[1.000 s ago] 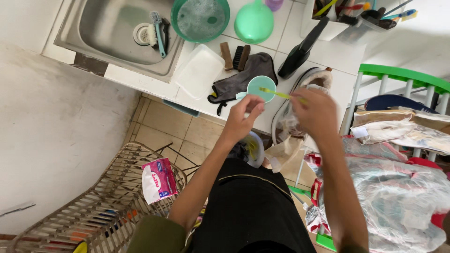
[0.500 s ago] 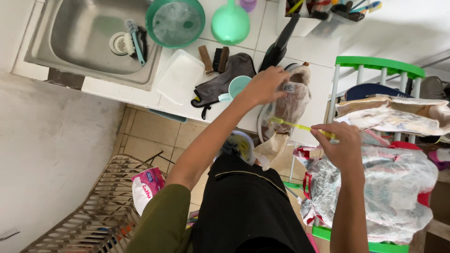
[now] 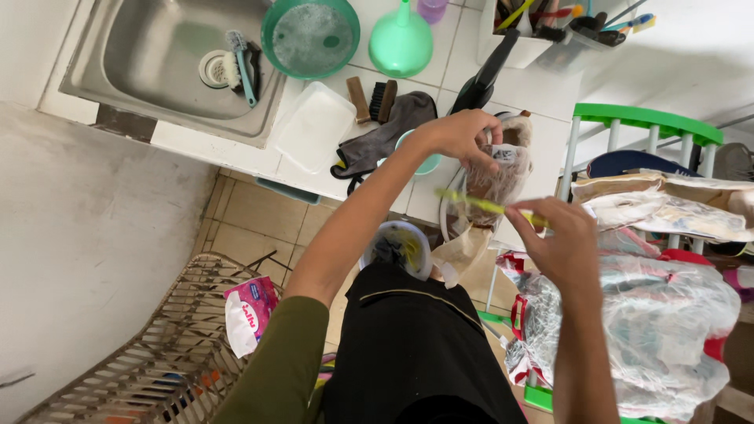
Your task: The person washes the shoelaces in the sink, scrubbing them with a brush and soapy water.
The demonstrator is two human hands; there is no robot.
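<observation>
Right hand (image 3: 561, 247) pinches a yellow-green toothbrush (image 3: 487, 206), drawn back from the teal cup (image 3: 420, 157) on the counter (image 3: 440, 204), while the left hand (image 3: 459, 137) has shifted and closes on a worn shoe (image 3: 499, 169).

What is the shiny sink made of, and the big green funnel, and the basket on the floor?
The grey sink looks like brushed steel: dull metallic sheen. The mint-green cone-shaped funnel looks like smooth plastic, evenly coloured and slightly glossy. The tan openwork basket seems woven rattan or wicker, though coated wire is possible.
</observation>
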